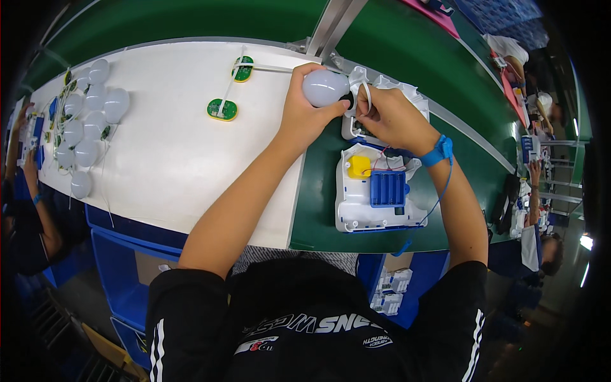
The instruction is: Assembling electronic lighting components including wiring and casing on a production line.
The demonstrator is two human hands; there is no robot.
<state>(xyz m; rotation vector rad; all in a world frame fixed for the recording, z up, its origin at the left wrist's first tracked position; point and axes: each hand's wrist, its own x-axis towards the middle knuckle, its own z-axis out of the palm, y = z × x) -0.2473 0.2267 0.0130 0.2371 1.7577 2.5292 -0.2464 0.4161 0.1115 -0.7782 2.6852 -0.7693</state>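
Observation:
My left hand (pixel 301 109) is wrapped round a white globe-shaped part (pixel 323 88), like a bulb cover, with a dark piece at its right end. Close beside it, my right hand (pixel 396 120) pinches a thin white flat cable (pixel 367 94) that loops up past the fingers. A blue wrist strap (pixel 439 150) with a cord is on my right wrist. Below the hands lies an open white plastic housing (pixel 345 207) with a blue battery holder (pixel 387 189), a yellow block (pixel 359 167) and thin wires. Another white housing (pixel 417 100) is partly hidden behind my right hand.
Two oval green circuit boards (pixel 222 110) with white cables lie on the white sheet (pixel 184 165). Several white globes (pixel 116 105) with cables and boards cluster at the left. A metal post (pixel 332 28) rises at the back. Blue bins (pixel 118 267) stand below the table; other people work at both sides.

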